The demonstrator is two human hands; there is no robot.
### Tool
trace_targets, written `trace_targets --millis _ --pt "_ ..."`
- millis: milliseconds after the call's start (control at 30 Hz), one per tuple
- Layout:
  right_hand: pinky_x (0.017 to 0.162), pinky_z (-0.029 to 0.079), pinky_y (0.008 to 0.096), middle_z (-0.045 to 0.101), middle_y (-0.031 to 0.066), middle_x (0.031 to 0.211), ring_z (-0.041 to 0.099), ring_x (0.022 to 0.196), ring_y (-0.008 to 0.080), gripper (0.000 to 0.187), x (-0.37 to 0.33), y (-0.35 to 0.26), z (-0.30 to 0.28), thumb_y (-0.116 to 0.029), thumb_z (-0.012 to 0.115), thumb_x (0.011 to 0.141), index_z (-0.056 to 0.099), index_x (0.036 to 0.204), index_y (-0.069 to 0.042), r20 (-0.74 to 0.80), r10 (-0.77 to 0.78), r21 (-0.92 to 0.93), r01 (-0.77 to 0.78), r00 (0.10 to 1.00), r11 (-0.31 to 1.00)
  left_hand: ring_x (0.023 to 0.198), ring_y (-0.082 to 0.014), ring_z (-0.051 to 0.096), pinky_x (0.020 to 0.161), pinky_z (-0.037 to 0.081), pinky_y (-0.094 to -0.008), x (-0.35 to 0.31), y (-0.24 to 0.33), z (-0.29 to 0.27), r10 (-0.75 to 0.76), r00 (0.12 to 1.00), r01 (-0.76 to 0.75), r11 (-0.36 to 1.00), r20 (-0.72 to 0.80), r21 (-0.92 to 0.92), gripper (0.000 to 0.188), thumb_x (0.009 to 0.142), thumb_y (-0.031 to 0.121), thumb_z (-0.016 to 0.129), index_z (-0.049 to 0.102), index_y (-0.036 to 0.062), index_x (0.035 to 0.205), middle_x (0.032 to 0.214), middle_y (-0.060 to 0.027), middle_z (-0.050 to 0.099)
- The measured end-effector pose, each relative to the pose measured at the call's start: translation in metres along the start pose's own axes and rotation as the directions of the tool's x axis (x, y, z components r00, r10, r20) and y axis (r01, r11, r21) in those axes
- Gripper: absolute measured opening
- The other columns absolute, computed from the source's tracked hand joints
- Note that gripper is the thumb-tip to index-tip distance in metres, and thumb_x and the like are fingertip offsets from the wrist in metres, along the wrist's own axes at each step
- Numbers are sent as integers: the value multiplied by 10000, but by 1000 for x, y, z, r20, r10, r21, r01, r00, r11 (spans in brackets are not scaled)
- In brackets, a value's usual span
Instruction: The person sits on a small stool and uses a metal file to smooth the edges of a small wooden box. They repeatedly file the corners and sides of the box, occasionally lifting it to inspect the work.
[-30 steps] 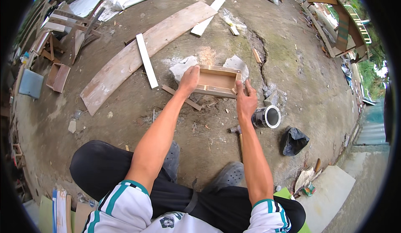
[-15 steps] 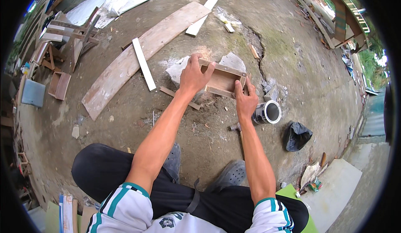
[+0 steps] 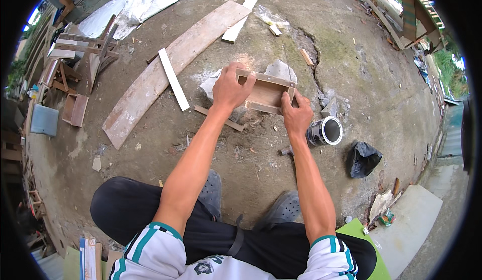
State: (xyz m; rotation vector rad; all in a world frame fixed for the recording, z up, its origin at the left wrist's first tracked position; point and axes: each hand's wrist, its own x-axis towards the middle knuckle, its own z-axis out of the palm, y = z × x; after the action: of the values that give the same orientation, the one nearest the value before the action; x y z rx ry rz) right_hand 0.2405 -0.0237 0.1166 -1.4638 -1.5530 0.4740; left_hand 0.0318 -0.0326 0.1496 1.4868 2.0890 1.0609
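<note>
A small open wooden box [image 3: 266, 94], rectangular with low sides, is held between my two hands above pale stone blocks [image 3: 282, 70]. My left hand [image 3: 232, 89] wraps round its left end, thumb over the near side of the opening. On the right end, my right hand [image 3: 296, 112] grips the corner, thumb on the rim and fingers outside. Below my right wrist lies a hammer [image 3: 286, 150], partly hidden by the forearm. Close to that wrist stands an open metal can [image 3: 324, 131].
A long board [image 3: 165, 74] lies at the left with a white strip [image 3: 173, 79] across it. A black plastic bag [image 3: 363, 159] sits right of the can. Wooden stools and scraps [image 3: 83, 49] are piled far left. A crack [image 3: 315, 54] runs through the ground.
Both hands keep their hold on the wooden box, which stays almost in place. The view has shifted slightly.
</note>
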Motion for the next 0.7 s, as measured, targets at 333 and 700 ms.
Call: trace_targets --millis 333,700 --pt "746 556 430 718 150 660 710 669 302 489 15 -15 -4 -424 708 883 763 1218 -73 159 129 -84 -116 979 990 1205 -288 632 1028 528 -413 1 -16 -8 491 867 -467 861 -89 202 413 863 264 765 715 176 1263 1186 -70 715" --pt "847 558 476 754 206 793 743 874 403 481 49 -66 8 -476 667 868 800 1119 -89 333 242 -159 -199 911 967 1088 -197 669 844 573 -365 30 2 -55 670 740 -594 694 -63 406 57 877 164 757 784 118 895 1086 29 721"
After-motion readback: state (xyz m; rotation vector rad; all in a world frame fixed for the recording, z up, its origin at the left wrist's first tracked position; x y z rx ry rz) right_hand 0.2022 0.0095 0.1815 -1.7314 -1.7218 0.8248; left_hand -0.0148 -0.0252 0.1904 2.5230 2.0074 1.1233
